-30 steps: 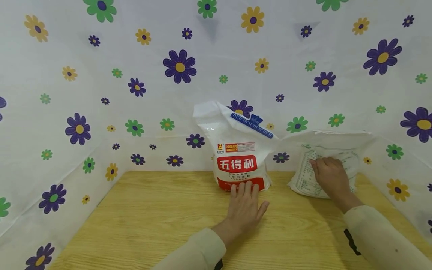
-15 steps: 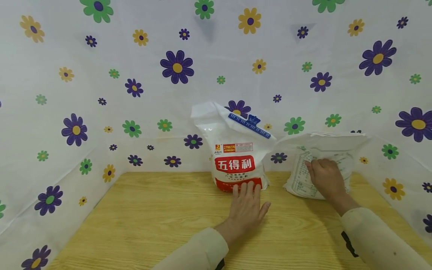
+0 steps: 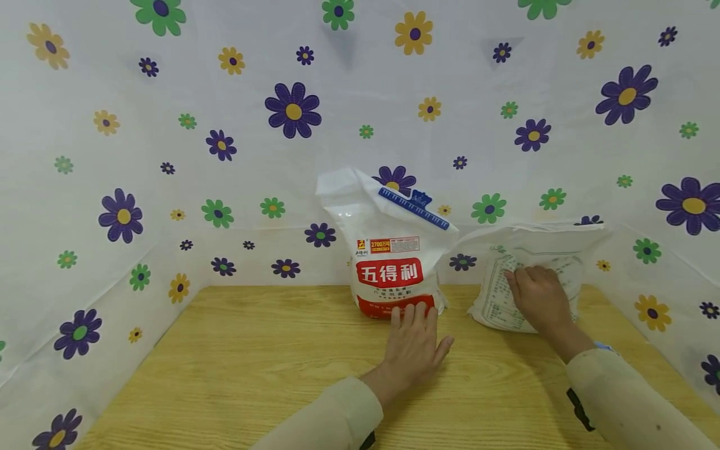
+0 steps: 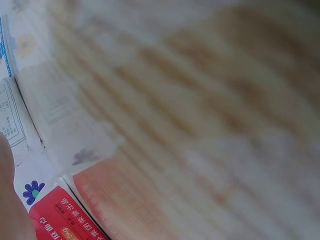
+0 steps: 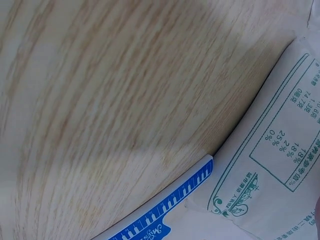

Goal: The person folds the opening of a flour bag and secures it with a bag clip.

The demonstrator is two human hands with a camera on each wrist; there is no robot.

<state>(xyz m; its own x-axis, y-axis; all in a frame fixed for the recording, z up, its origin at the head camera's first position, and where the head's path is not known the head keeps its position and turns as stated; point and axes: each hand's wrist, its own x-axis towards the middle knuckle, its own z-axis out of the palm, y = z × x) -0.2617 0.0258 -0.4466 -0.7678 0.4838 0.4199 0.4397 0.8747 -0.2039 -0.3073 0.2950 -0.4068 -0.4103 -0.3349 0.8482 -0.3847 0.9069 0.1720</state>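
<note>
A white flour bag with a red label stands on the table, its top folded over under a blue sealing clip. My left hand is in front with straight, spread fingers; the fingertips overlap the bag's bottom, though contact is unclear. To the right, a second white flour bag with green print leans back on the wall cloth. My right hand grips its front with curled fingers; the fingertips are hidden. A second blue clip is beside that bag, mostly hidden behind my forearm in the head view.
The wooden table ends at a white flower-print cloth behind and at both sides. Both bags stand near the back edge with a gap between them.
The green-printed bag's top has dropped slightly, uncovering a purple flower behind it. A bit of the loose blue clip now shows beside the right sleeve. The hands stay nearly where they were.
</note>
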